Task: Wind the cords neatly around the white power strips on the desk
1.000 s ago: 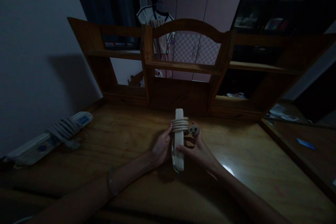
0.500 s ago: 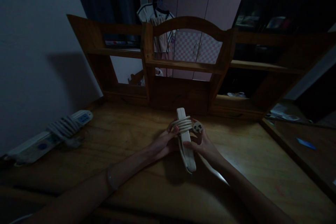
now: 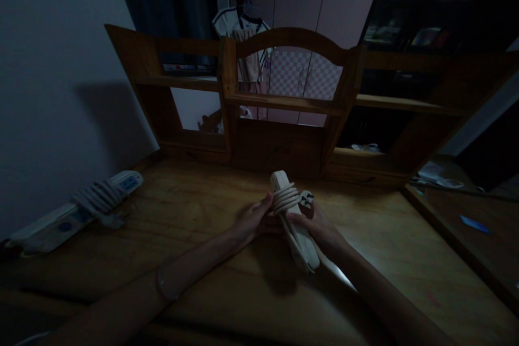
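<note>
A cream power strip [image 3: 298,235] is held just above the wooden desk [image 3: 194,227], tilted with its near end toward the right. Its cord [image 3: 285,197] is coiled around its upper half. My left hand [image 3: 254,219] grips the strip at the coil from the left, thumb against the cord. My right hand [image 3: 318,224] closes on the strip from the right, and the round plug [image 3: 306,199] sits at its fingertips.
A second white power strip [image 3: 77,208] with cord wound round it lies at the desk's left edge by the wall. A wooden shelf unit [image 3: 284,102] stands along the back. Papers [image 3: 440,175] lie on a side surface at right. The room is dim.
The strip's near end has swung to the right while both hands keep their grip. The plug has stayed by my right fingers.
</note>
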Motion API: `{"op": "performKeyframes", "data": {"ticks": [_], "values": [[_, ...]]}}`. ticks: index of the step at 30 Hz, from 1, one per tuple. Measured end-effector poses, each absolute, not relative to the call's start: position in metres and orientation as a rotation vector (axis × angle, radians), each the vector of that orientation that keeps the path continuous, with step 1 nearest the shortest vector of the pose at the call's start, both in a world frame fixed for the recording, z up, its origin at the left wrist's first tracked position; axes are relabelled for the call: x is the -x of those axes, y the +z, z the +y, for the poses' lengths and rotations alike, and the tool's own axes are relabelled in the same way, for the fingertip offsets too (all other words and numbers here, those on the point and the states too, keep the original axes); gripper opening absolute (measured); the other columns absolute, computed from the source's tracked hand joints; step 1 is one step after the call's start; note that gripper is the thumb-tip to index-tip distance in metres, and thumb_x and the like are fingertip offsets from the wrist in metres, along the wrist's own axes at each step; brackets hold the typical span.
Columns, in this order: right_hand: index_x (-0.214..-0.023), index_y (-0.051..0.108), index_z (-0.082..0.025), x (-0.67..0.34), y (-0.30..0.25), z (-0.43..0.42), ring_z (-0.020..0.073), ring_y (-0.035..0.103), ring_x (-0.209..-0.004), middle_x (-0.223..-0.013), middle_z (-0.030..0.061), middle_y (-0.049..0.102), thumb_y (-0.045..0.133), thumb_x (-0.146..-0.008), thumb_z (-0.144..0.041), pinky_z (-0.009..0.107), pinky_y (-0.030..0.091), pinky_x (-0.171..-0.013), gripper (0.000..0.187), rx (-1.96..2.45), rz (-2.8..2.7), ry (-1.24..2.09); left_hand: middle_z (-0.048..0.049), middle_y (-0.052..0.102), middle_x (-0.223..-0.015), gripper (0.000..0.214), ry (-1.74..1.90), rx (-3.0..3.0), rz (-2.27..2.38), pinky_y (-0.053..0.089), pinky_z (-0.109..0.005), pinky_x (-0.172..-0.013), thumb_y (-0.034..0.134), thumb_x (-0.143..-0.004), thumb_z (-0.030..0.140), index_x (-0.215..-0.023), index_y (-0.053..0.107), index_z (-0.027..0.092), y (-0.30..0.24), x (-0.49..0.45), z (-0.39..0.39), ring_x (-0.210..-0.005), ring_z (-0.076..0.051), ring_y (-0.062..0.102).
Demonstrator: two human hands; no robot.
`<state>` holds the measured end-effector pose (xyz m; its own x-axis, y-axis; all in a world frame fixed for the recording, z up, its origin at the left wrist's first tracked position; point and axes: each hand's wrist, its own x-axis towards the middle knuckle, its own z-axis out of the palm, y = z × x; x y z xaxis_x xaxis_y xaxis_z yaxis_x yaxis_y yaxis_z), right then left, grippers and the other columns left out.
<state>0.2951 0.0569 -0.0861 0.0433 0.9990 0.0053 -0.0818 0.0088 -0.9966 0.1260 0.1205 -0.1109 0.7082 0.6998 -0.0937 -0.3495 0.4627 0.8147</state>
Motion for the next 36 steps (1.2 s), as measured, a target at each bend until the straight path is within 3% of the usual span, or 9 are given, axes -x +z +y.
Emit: {"op": "performKeyframes", "data": {"ticks": [7,16,23,36], "values": [[-0.118,0.049,-0.022,-0.303,-0.088,0.058,0.0281,0.058,-0.112,-0.121,0.0106,0.061,0.074,-0.071,-0.037,0.042,0.052,-0.088,0.055,1.094,-1.181,1.297,-0.0185,0.063,-0.115,0.057,0.566,-0.915,0.477,0.05,-0.042,-0.085,0.044,-0.091,0.051,-0.128,0.05,0.008,-0.106,-0.12,0.124,-0.1,-0.033,0.064],[-0.122,0.047,-0.023,-0.304,-0.081,0.054,0.027,0.053,-0.117,-0.127,0.0095,0.057,0.077,-0.07,-0.036,0.042,0.044,-0.096,0.062,1.046,-1.252,1.298,-0.0167,0.062,-0.117,0.059,0.563,-1.026,0.392,0.052,-0.047,-0.083,0.051,-0.087,0.052,-0.134,0.046,0.017,-0.112,-0.113,0.129,-0.093,-0.031,0.067],[-0.129,0.041,-0.024,-0.306,-0.082,0.054,0.027,0.048,-0.122,-0.132,0.0107,0.053,0.077,-0.068,-0.038,0.044,0.037,-0.102,0.072,1.073,-1.315,1.251,-0.0156,0.052,-0.133,0.061,0.558,-1.039,0.285,0.047,-0.051,-0.09,0.052,-0.087,0.048,-0.14,0.039,0.021,-0.105,-0.112,0.125,-0.111,-0.035,0.058],[-0.122,0.047,-0.022,-0.308,-0.087,0.055,0.0267,0.053,-0.117,-0.127,0.0104,0.056,0.077,-0.069,-0.038,0.043,0.042,-0.097,0.063,1.015,-1.292,1.303,-0.0154,0.052,-0.134,0.059,0.553,-1.047,0.285,0.049,-0.049,-0.088,0.059,-0.083,0.047,-0.134,0.047,0.02,-0.109,-0.111,0.13,-0.112,-0.036,0.057]]}}
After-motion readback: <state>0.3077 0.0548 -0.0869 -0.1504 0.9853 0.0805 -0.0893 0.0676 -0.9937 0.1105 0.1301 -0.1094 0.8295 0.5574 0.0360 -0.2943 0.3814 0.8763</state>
